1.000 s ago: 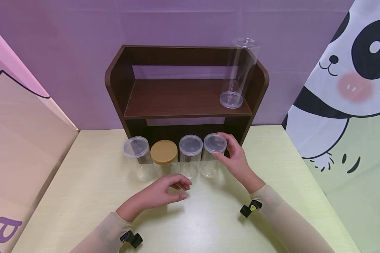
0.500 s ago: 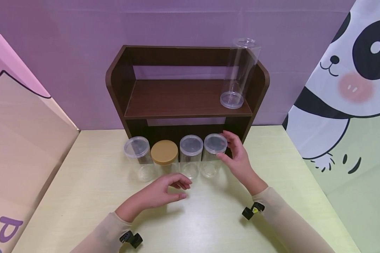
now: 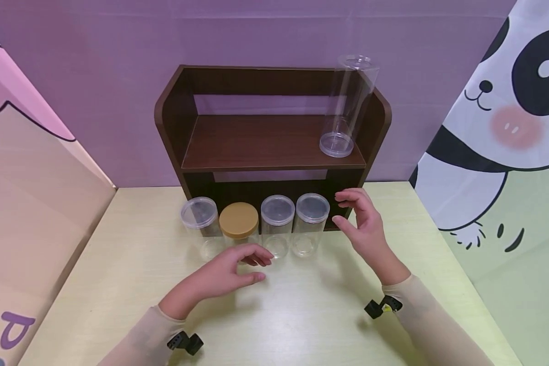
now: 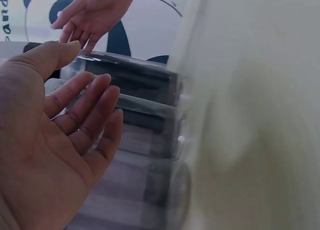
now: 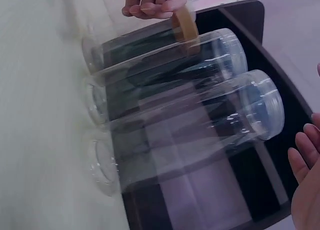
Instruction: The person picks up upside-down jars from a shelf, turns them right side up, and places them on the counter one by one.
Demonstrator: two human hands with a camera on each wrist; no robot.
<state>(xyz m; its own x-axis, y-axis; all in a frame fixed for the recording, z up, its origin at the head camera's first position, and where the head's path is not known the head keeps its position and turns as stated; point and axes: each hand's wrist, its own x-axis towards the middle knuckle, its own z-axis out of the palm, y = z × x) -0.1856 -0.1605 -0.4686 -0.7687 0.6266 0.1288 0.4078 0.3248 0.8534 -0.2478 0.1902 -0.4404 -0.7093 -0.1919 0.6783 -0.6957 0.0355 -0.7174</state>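
Several clear jars stand in a row before the shelf. From the right come a jar with a clear lid (image 3: 312, 209), another clear-lidded jar (image 3: 277, 212), a jar with a tan lid (image 3: 239, 220) and a clear-lidded jar (image 3: 199, 213) at the left end. Just right of the rightmost jar, my right hand (image 3: 366, 234) is held in the air with fingers loosely bent, a gap between it and the lid. My left hand (image 3: 221, 274) hovers in front of the tan-lidded jar, hiding its lower part. Its fingers are relaxed and hold nothing, as the left wrist view also shows.
Behind the jars stands a dark brown two-tier shelf (image 3: 261, 142). A tall clear cylinder (image 3: 336, 145) stands upright at the right end of its upper board. The pale table (image 3: 293, 325) meets a purple cloth wall at the back, with printed panels on both sides.
My right hand has come away from the rightmost jar and moved to the right. My left hand has shifted slightly left and up in the view. The jars stay in their row.
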